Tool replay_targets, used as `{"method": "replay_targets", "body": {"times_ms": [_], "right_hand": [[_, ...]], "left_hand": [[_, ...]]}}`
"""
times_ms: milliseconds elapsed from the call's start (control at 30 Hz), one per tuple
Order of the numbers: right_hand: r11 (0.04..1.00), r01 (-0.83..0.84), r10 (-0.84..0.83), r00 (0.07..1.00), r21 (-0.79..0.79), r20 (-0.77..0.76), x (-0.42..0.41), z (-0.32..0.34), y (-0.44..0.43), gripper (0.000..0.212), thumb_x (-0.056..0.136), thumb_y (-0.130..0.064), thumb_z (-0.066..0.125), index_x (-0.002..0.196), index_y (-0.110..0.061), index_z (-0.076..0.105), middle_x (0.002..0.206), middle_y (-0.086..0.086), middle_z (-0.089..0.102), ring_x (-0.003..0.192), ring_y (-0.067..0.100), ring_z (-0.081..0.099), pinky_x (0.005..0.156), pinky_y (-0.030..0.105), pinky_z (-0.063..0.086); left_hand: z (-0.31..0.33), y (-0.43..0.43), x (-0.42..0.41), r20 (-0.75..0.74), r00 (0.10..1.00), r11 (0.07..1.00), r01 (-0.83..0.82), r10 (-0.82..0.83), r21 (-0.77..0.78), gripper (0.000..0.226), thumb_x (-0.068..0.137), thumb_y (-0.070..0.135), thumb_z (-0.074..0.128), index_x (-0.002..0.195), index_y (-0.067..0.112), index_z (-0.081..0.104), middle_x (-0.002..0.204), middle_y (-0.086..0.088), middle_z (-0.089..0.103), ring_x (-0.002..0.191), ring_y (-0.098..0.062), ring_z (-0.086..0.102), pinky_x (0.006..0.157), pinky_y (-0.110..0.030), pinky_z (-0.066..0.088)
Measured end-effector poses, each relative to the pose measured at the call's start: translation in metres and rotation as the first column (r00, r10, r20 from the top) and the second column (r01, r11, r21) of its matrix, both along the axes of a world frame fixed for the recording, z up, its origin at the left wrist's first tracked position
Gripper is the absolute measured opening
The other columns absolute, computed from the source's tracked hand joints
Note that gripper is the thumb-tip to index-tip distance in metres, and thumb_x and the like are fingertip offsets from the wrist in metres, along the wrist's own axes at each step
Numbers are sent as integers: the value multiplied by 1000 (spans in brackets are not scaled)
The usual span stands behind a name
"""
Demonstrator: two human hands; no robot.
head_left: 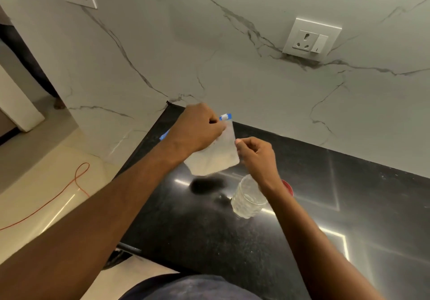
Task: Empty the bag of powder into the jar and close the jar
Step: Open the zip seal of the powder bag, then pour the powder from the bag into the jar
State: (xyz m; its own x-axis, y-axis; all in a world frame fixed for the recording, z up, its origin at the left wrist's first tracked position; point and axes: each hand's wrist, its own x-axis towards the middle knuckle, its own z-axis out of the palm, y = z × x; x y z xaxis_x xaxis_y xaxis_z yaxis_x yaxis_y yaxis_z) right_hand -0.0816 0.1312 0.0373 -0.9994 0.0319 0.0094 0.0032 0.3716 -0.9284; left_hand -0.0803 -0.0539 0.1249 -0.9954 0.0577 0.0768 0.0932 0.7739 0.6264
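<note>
Clear powder-dusted bag [217, 153] with blue zip, pinched in both hands' grip, above open jar [247, 197].

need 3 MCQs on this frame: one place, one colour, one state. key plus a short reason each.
1. Where does the jar stand?
A. on the black counter, under the right hand
B. on the floor
C. on a shelf by the wall socket

2. What colour is the strip along the top of the bag?
A. green
B. blue
C. yellow

3. What state is the jar in?
A. closed with its lid
B. lying on its side
C. open, no lid on it

Key:
1 A: the clear jar rests on the dark countertop just below the right wrist.
2 B: a blue strip shows at the bag's top edge, beside the left hand.
3 C: the rim is bare and upright; a red object, perhaps the lid, lies behind the right wrist.
</note>
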Motion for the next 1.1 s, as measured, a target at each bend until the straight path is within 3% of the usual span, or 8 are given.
{"method": "replay_targets", "body": {"times_ms": [167,267,367,467,533,600,767,1100], "right_hand": [[993,107,-100,985,-47,139,-19,5,44,24,101,-47,63,96,-27,74,100,-3,76,94,17,72,72,30,57],[934,227,-140,943,-277,301,-20,9,74,26,99,-45,66,110,-23,75,114,4,77,106,22,73,80,42,62],[795,328,-149,921,-510,361,-10,11,101,23,95,-29,73,114,-16,76,109,7,81,111,27,73,84,45,61],[682,398,-244,915,-613,322,2,15,122,17,92,-18,75,109,-19,73,113,6,77,113,26,71,92,42,57],[607,435,-304,900,-665,311,8,21,138,17,93,-15,74,108,-23,70,117,6,73,112,25,68,95,41,55],[572,455,-359,887,-683,290,13,29,154,16,95,-13,72,104,-25,67,115,5,70,106,24,64,92,39,51],[598,467,-465,864,-651,193,27,44,188,18,92,-10,74,101,-24,67,92,-4,71,87,18,64,85,40,48],[698,372,-460,888,-612,15,48,47,201,27,86,-6,83,105,-19,68,89,-1,72,94,21,70,87,40,59]], "left_hand": [[32,37,6,-243,965,988,123,-98,91,44,101,30,68,75,-4,76,70,-22,71,56,-29,62,51,-26,41],[43,62,9,-313,944,966,173,-107,192,48,100,24,70,66,-10,67,57,-21,56,50,-19,40,50,-25,31],[47,84,12,-327,938,945,208,-120,252,52,99,23,71,62,-12,60,54,-18,44,50,-14,33,50,-25,27],[43,99,14,-293,944,916,246,-152,317,52,100,26,70,68,-14,65,63,-30,58,50,-22,42,52,-31,36],[36,105,14,-248,954,873,261,-168,413,46,101,28,70,79,-13,73,74,-28,71,60,-31,66,57,-38,53],[28,110,16,-171,969,792,247,-181,559,33,101,26,72,90,-4,82,85,-18,81,79,-20,81,70,-43,67],[-1,116,32,-15,953,584,198,-303,787,12,98,16,77,100,6,83,92,-10,84,88,-19,84,72,-38,69],[-60,93,52,123,948,662,107,-292,742,12,96,25,77,103,16,82,102,6,84,100,-13,81,75,-26,66]]}}
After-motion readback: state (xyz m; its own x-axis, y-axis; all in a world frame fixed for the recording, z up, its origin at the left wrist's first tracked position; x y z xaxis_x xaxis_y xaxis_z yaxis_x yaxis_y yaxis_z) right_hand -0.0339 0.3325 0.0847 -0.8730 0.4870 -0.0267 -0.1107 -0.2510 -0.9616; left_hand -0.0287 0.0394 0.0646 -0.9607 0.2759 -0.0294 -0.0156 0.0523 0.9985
